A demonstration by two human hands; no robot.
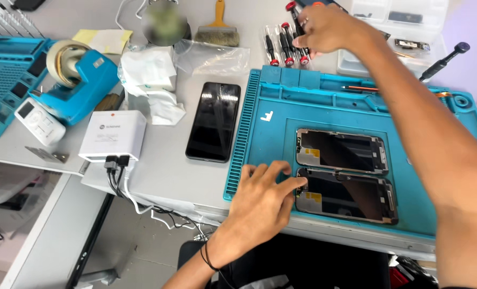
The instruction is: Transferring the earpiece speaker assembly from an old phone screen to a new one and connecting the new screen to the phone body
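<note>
Big teal repair mat (265, 123) fills the bench from centre to 3 o'clock, with two opened phone frames (341, 151) lying side by side on it. At 9 o'clock of the mat, just beside it, a black smartphone (214, 121) lies flat. Left hand (262, 200) at 6 o'clock, palm down, fingers spread, its fingertips (298, 183) touching the nearer frame (345, 198), gripping nothing. Right hand (324, 28) up at 12 o'clock, fingers curled over the red-capped screwdrivers (285, 45); whether it has pinched one, I cannot tell.
</note>
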